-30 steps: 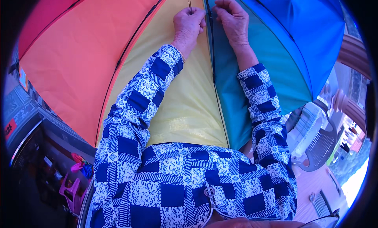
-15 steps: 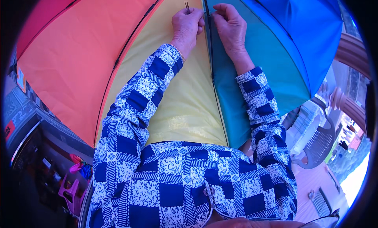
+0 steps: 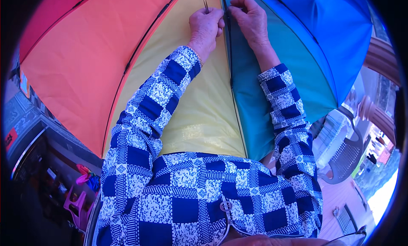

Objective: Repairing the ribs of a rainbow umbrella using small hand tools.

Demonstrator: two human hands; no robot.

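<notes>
An umbrella with panels in several colours is spread inside-up before me, its yellow panel (image 3: 199, 106) and green panel (image 3: 289, 80) meeting along a black rib (image 3: 230, 59). On the yellow side, my left hand (image 3: 205, 29) is closed around a slim metal tool (image 3: 206, 7), whose two fine points stick up above the fist; its kind is unclear. The left fingertips are right beside the rib. Across from them, my right hand (image 3: 253, 23) is closed in a pinch over the green panel, thumb and forefinger close to the rib. Whatever they pinch is too small to make out.
Other ribs, such as the one between orange and yellow (image 3: 140, 50), run across the cloth. A grey perforated chair (image 3: 342, 159) stands to the right. At lower left are a pink plastic stool (image 3: 78, 207) and a dark shelf area.
Both hands have shifted slightly, the left one a little to the right, and the right hand has moved slightly upward. The umbrella has tilted slightly to the right.
</notes>
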